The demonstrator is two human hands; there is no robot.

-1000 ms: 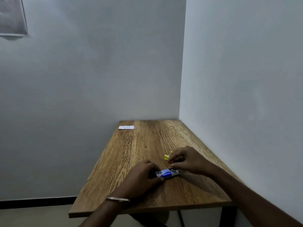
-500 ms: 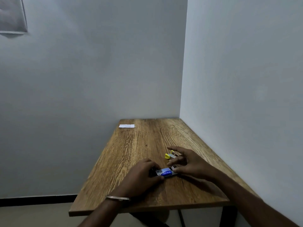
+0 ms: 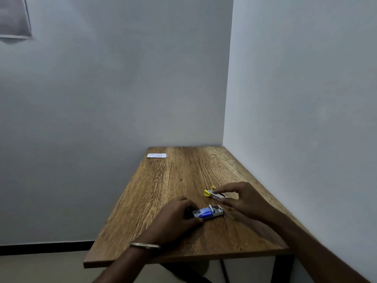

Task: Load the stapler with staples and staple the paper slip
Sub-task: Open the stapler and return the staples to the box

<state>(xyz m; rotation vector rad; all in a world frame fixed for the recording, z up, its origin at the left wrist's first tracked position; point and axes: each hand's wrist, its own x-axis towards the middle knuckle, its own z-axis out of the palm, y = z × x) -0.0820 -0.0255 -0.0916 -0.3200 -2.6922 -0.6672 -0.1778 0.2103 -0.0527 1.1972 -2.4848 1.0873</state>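
Observation:
A small blue staple box [image 3: 204, 213] lies on the wooden table [image 3: 173, 180], its grey inner tray [image 3: 217, 212] slid out to the right. My left hand [image 3: 175, 218] grips the box's left end. Just behind it lies a yellow-ended stapler [image 3: 211, 194]. My right hand [image 3: 242, 199] hovers at the stapler's right end with fingers spread, the index finger above it and the thumb near the tray. Whether it touches the stapler is unclear. A white paper slip [image 3: 156, 155] rests at the far left corner.
The table stands in a corner, with a grey wall [image 3: 295, 119] along its right side and another behind it. Its left and near edges drop to the floor [image 3: 40, 268]. A metal bracelet [image 3: 144, 245] is on my left wrist.
My right hand has lifted off the staple box and moved back toward the stapler, spreading its fingers. The box's tray now shows slid out. My left hand stays on the box.

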